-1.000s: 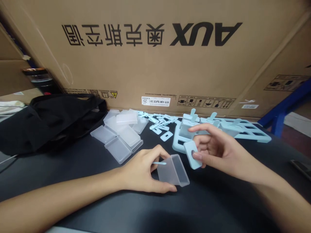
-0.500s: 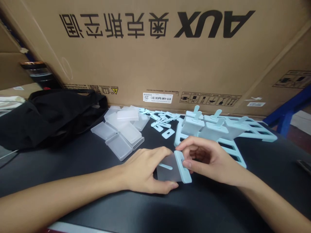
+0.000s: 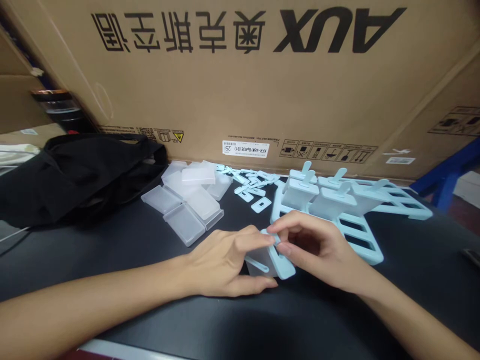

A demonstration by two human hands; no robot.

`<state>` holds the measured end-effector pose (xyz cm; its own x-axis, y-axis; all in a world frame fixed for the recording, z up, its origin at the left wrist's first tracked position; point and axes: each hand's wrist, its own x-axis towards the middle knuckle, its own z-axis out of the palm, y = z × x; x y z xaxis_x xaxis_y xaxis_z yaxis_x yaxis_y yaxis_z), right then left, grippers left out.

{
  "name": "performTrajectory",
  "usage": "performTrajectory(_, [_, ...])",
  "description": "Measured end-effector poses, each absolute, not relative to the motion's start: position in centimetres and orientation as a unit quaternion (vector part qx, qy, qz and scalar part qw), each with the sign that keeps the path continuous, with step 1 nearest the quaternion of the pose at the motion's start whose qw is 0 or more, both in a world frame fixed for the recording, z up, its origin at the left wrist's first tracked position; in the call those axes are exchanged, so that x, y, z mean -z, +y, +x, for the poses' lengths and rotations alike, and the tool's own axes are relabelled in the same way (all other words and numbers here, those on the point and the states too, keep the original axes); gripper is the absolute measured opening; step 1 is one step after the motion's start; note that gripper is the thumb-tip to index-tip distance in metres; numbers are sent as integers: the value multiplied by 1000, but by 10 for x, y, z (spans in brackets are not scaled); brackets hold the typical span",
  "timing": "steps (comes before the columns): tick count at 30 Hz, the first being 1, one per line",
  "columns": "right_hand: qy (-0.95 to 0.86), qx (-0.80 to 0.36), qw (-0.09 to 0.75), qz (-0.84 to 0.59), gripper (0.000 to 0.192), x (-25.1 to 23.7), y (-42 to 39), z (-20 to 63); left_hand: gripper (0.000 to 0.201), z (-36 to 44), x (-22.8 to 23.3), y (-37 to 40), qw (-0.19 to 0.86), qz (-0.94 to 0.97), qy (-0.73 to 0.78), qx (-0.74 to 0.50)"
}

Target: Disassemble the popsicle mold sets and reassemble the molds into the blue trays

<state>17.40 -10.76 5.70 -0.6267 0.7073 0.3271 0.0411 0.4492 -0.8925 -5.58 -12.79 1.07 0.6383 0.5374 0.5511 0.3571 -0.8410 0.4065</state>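
My left hand (image 3: 225, 262) grips a translucent plastic mould cup (image 3: 258, 265) lying on its side on the black table, with a pale blue stick showing through its wall. My right hand (image 3: 315, 250) pinches a pale blue slotted lid (image 3: 282, 261) against the cup's open end. Just behind my hands stands a pale blue rack (image 3: 360, 240) with several lidded cups and upright stick handles set in it. Loose blue lids and sticks (image 3: 255, 192) lie further back.
A pile of translucent cups (image 3: 187, 205) lies at back left of centre. A black bag (image 3: 75, 175) fills the left side. A big AUX cardboard box (image 3: 243, 85) walls the back. A blue frame (image 3: 446, 172) stands at the right.
The right hand brought the blue lid down from the air onto the cup's open end and now presses it there. The left hand tilted the cup slightly.
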Motion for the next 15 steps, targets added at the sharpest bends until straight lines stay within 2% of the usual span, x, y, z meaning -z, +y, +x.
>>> performTrajectory(5, [-755,-496,344,-254,12,-53,-104,176,54,-57,-18,-129,125,916,265,-275])
performTrajectory(15, [-746,-522,327,-253,21,-50,-108,171,52,-55,-16,-128,142,914,231,-301])
